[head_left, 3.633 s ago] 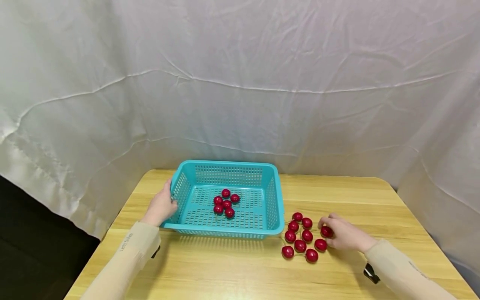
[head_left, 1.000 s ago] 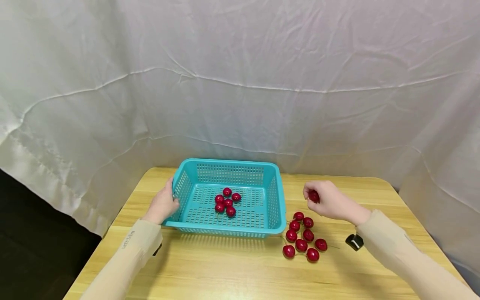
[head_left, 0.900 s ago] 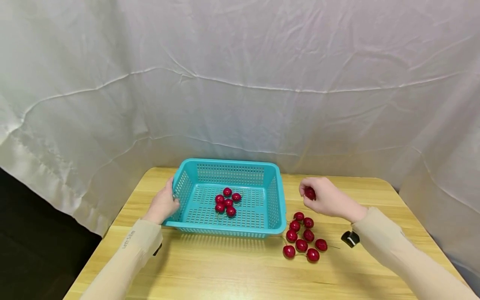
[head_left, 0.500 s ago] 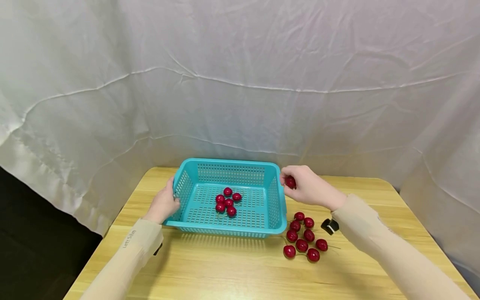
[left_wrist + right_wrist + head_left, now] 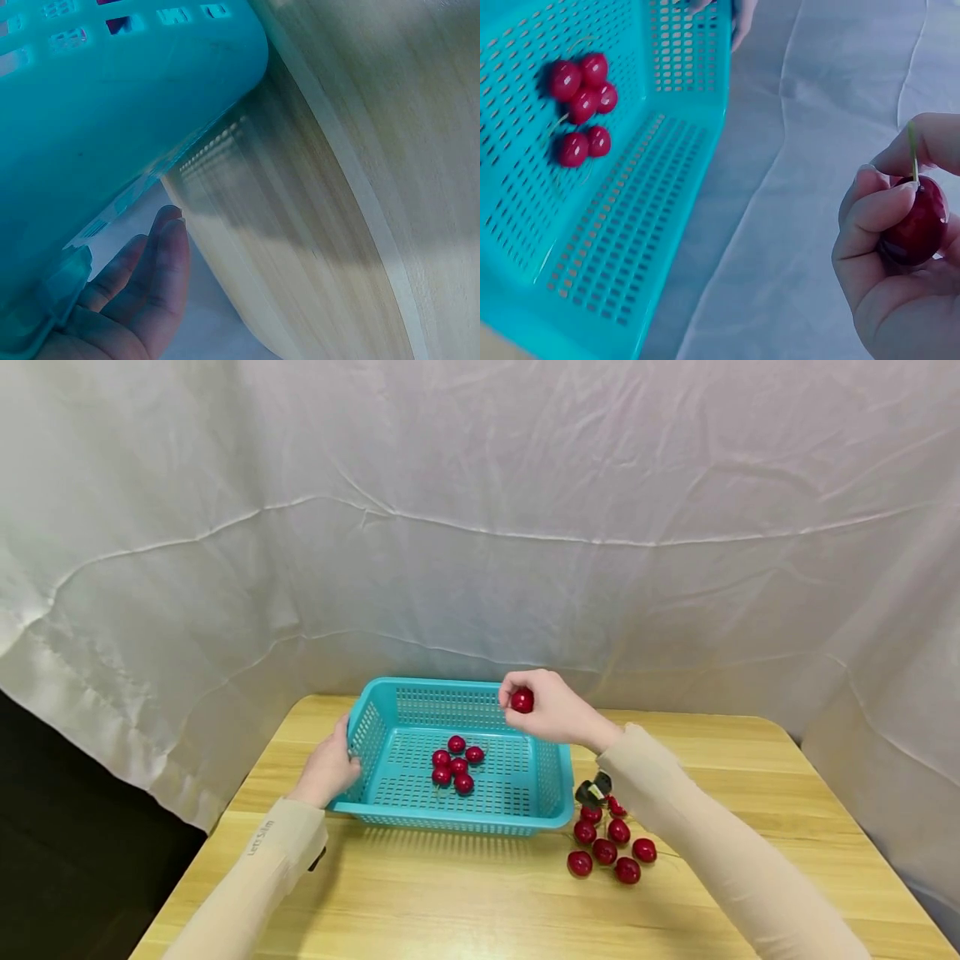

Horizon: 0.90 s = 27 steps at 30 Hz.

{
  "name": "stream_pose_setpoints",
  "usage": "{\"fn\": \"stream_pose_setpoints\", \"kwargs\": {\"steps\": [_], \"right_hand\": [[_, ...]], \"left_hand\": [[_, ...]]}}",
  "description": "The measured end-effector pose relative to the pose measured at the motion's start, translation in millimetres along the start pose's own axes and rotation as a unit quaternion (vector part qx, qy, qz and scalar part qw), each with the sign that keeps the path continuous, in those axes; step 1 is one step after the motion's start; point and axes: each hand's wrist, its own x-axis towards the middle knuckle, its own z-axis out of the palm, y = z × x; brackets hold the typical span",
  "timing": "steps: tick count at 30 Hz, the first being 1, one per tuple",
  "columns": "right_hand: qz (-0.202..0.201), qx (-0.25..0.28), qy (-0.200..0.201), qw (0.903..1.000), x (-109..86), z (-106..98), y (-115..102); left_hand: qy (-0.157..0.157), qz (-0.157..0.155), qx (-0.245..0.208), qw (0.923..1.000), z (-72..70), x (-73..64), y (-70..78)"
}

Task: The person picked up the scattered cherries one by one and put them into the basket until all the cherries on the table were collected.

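My right hand (image 5: 551, 706) holds a dark red cherry (image 5: 522, 700) above the back right of a turquoise plastic basket (image 5: 450, 822). In the right wrist view, thumb and curled fingers pinch this cherry (image 5: 921, 225) near its green stem (image 5: 913, 150). My left hand (image 5: 326, 772) grips the basket's left end, thumb over the rim. Its fingers (image 5: 161, 281) lie along the outside in the left wrist view. Several cherries (image 5: 458, 767) sit clustered on the basket's floor. More cherries (image 5: 604, 852) lie on the table right of the basket, a few partly hidden by the right wrist.
The wooden table (image 5: 450, 902) carries the basket near its back edge. A pale cloth (image 5: 480, 593) hangs behind and at the sides. A dark area (image 5: 75, 827) lies beyond the table at left. A small black device (image 5: 592, 791) hangs at the right wrist.
My right hand has picked a cherry off the right side of the pile, lifted it and carried it left over the basket. The left hand has stayed on the basket's end.
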Motion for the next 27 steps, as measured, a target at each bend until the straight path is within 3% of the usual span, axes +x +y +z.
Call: {"fn": "stream_pose_setpoints", "kwargs": {"steps": [10, 17, 27], "right_hand": [[0.030, 0.031, -0.039, 0.9983, 28.1, 30, 1], [0.053, -0.032, -0.091, 0.9940, 41.3, 51, 14], [0.083, -0.114, -0.159, 0.9770, 44.6, 80, 25]], "left_hand": [[0.001, 0.003, -0.001, 1.0000, 0.7, 0.5, 0.2], [0.005, 0.005, 0.001, 1.0000, 0.7, 1.0, -0.4], [-0.002, -0.001, -0.005, 1.0000, 0.5, -0.4, 2.0]]}}
